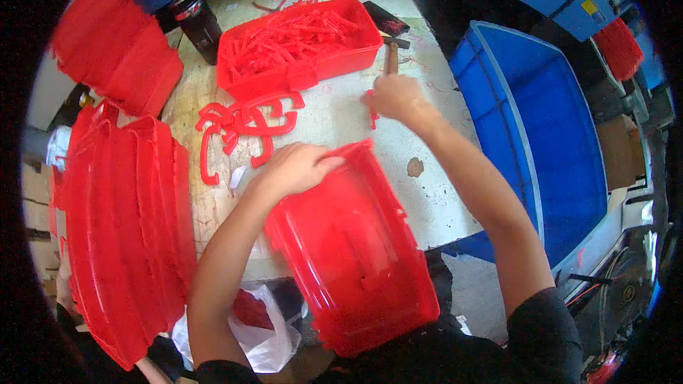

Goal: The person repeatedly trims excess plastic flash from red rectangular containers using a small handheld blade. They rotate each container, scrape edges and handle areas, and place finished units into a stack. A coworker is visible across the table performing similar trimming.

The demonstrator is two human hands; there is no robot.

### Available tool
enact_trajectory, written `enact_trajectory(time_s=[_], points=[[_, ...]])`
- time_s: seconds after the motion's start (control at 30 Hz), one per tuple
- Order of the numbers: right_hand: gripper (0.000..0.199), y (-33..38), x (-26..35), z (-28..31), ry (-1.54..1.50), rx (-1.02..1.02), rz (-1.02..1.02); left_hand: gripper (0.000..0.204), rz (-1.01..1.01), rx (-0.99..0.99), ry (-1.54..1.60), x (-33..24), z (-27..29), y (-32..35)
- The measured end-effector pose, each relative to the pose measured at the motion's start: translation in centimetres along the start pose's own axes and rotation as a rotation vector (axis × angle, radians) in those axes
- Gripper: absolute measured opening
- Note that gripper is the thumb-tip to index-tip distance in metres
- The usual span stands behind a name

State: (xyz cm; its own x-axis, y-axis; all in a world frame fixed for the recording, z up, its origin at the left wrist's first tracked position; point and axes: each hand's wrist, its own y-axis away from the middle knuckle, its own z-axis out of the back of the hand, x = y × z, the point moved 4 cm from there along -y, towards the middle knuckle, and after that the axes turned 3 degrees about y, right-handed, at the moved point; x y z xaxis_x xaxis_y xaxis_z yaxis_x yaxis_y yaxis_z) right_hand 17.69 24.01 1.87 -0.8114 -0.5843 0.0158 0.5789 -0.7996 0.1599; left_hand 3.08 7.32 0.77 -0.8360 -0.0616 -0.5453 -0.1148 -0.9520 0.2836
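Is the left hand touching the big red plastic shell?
Touching. The head view shows the left hand resting on the top edge of the red shell, fingers curled over its rim.

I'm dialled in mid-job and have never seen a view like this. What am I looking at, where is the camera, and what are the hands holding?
One picture, from a fisheye camera on a person's head, looking down; edges bend. No machine: two bare hands. The left hand has a grip on the rim of a big red plastic tub. The right hand reaches to a small red piece on the worn table. Also there: curved red handles, a red bin of strips, stacked red parts, a blue crate.
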Motion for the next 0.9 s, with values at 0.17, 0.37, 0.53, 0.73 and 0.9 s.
enact_trajectory(time_s=[0.17, 0.37, 0.53, 0.73, 0.9], points=[[0.035, 0.9, 0.4, -0.7, -0.142, -0.046, 0.0, 0.042, 0.307, -0.278, -0.048, 5.3, 2.0, 7.6], [0.026, 12.9, -5.0, 0.2, -1.613, -0.087, 0.119, 0.039, 0.596, -0.595, 0.057, 5.6, 0.0, 18.4], [0.028, 20.7, -7.4, -2.8, -2.074, -0.04, 0.153, 0.029, 0.776, -0.171, -0.121, -1.8, 3.1, 22.2], [0.019, 22.5, -7.8, -2.8, -1.648, -0.078, -0.178, 0.041, -0.511, -0.509, -0.258, -10.0, 1.8, 4.8], [0.02, 21.8, -6.9, -1.9, -1.253, -0.147, -0.068, 0.035, -0.683, -0.268, -0.425, -10.5, -0.9, -7.0]])
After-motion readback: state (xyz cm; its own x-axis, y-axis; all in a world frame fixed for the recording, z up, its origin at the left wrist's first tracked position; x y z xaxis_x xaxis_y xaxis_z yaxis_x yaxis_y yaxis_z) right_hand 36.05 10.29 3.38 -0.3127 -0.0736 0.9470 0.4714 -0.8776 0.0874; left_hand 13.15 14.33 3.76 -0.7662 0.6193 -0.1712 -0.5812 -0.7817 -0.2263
